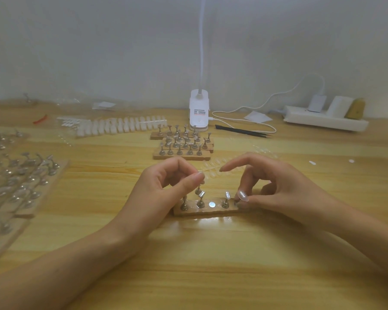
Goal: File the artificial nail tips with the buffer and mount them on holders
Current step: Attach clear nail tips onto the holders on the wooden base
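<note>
Head view: I see left hand (166,186) pinching holder (198,190) just above wooden base (211,212), right hand (278,189) pinching nail tip (243,196) at base's right end, index raised.

Head view, looking forward and down, close over table (211,265)

table (211,265): clip lamp (199,110) rear centre | power strip (300,118) rear right | black tweezers (242,131) between

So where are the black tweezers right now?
Head view: the black tweezers lie towards the back of the table, right of centre, between the white lamp base and the white power strip.
</note>
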The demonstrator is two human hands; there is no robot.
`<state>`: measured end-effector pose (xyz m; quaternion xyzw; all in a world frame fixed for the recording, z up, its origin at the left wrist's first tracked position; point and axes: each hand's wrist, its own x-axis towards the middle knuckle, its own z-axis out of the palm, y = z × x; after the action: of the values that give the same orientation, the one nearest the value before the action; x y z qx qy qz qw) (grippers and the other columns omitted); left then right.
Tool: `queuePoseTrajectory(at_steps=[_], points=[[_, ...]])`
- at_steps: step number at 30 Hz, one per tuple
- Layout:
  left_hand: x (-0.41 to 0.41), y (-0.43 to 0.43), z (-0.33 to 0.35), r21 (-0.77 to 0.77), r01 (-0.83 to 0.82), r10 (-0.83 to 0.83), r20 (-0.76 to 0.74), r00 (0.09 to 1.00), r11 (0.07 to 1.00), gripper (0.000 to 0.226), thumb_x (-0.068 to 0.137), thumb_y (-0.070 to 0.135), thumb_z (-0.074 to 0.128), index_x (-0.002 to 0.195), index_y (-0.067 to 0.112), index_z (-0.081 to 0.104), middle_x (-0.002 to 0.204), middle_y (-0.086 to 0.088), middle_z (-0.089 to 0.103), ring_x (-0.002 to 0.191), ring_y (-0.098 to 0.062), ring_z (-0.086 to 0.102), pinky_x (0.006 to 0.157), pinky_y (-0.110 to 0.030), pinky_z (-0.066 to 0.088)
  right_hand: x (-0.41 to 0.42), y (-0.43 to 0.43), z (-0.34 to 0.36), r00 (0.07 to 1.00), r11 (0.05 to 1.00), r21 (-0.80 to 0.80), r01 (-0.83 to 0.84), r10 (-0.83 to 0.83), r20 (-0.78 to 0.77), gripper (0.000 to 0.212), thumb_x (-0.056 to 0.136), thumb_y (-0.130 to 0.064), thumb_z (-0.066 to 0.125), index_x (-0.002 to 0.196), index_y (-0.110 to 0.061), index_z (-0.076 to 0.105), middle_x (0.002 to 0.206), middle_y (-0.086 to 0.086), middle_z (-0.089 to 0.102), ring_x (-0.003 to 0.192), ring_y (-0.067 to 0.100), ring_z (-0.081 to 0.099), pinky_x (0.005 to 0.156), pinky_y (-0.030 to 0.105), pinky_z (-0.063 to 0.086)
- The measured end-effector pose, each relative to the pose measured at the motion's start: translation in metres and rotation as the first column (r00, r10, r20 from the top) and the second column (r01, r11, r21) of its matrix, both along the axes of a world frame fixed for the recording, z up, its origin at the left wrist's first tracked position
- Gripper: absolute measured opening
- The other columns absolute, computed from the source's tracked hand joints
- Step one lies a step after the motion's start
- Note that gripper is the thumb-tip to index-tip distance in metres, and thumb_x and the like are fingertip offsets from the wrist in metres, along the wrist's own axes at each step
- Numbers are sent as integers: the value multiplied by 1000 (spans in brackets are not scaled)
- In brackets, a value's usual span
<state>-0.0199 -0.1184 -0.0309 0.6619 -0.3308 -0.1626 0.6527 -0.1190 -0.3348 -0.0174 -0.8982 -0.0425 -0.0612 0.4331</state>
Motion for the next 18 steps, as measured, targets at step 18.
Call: queuePoseTrajectory(at_steps=[18], points=[[10, -2, 14, -55, 146, -146, -1, 989, 988, 8, 76, 26, 70, 72, 19, 69, 58, 19, 61, 48, 9, 52, 51, 1, 37, 13, 44, 48, 948, 974, -225, -15, 86, 307, 19, 75, -11, 85, 91, -18, 76, 87, -11, 65, 74, 13, 68, 54, 12, 47]])
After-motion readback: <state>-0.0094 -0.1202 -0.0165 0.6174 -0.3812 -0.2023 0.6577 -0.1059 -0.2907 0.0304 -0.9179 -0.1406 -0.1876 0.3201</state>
